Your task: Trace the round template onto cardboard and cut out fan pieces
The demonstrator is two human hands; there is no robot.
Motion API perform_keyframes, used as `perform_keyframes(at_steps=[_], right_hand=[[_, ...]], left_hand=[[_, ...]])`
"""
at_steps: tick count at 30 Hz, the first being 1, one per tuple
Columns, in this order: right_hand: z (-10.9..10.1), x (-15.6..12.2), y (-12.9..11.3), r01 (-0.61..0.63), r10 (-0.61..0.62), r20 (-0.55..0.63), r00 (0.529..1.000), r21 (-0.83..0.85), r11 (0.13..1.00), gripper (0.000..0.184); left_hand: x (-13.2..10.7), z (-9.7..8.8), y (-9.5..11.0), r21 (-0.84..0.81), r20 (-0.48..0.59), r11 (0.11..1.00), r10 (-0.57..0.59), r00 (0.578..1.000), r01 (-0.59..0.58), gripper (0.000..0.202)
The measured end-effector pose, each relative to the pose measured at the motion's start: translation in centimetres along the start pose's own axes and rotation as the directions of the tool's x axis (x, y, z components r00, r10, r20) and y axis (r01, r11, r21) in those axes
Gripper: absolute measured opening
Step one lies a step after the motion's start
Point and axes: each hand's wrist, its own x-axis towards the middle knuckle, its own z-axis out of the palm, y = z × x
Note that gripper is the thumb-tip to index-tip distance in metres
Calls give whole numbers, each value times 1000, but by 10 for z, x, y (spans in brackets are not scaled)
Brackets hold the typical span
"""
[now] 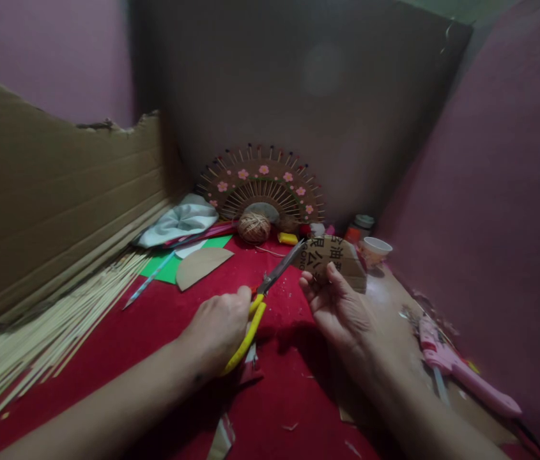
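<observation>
My left hand (222, 326) is closed round the yellow handles of a pair of scissors (277, 275), whose blades point up and away to the right. The blade tips are by the left edge of a rounded cardboard piece (316, 255) printed with dark characters. My right hand (339, 306) grips that piece from below, thumb in front, holding it above the red cloth (164, 364). A plain cardboard half-round (202, 265) lies on the cloth to the left. Whether the blades touch the printed cardboard I cannot tell.
Thin sticks (59, 332) lie along the left side. At the back stand a flower-painted fan (264, 171) and a twine ball (254, 227). To the right are a paper cup (376, 250) and a pink glue gun (461, 370). Cardboard scraps litter the cloth.
</observation>
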Motion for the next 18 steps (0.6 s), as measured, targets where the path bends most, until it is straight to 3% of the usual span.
perform_keyframes(at_steps=[6, 9, 18], right_hand=[[-2, 2, 5, 28, -28, 42, 999, 7, 1000, 22], [-2, 2, 7, 73, -73, 62, 995, 9, 997, 30], [-9, 4, 13, 54, -43, 141, 989, -78, 995, 23]], left_hand=[[-4, 1, 7, -49, 6, 998, 41, 999, -41, 13], [-7, 1, 9, -56, 9, 994, 92, 996, -91, 23], [-12, -5, 8, 22, 29, 994, 102, 994, -103, 33]])
